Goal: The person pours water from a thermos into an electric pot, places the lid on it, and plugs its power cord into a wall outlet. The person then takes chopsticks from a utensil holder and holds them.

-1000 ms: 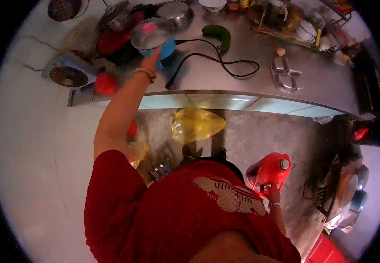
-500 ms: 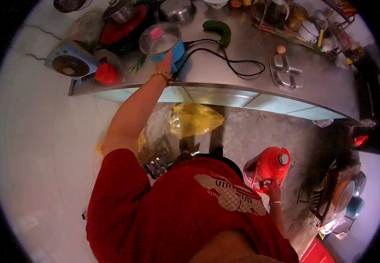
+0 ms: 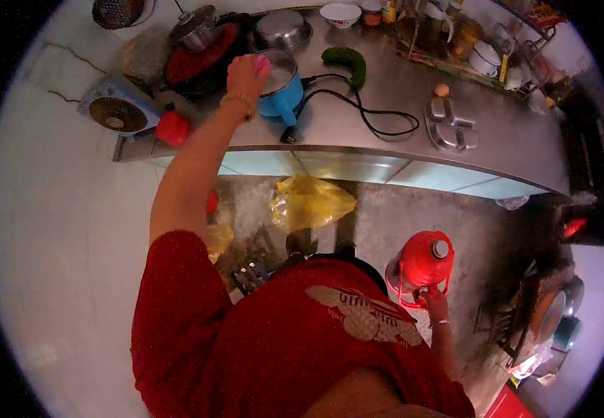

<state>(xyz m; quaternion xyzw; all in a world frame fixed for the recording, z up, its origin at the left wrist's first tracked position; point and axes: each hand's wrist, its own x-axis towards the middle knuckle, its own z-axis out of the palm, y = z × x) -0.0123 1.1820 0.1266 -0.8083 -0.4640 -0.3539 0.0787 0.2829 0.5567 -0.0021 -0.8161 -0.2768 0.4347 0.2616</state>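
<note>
My left hand (image 3: pixel 245 80) is closed around the pink knob of the pot lid (image 3: pixel 261 67), at the left side of the pot's mouth. Whether the lid still touches the rim is hard to make out. The blue electric pot (image 3: pixel 282 99) stands on the steel counter, its handle towards me. A black power cord (image 3: pixel 366 111) lies looped beside it. Low on the right, my right hand (image 3: pixel 433 301) grips the handle of a red thermos flask (image 3: pixel 427 258), which has a silver-coloured stopper on top.
On the counter (image 3: pixel 385 87) are a green cucumber (image 3: pixel 349 64), an egg (image 3: pixel 441 90), a divided steel tray (image 3: pixel 452 127), a metal basin (image 3: pixel 282 29) and a white bowl (image 3: pixel 341 15). A fan (image 3: pixel 115 111) stands left. A yellow plastic bag (image 3: pixel 312 203) lies on the floor.
My left hand has moved from the pot's handle up to the lid's pink knob and grips it. The thermos has shifted slightly left in my right hand.
</note>
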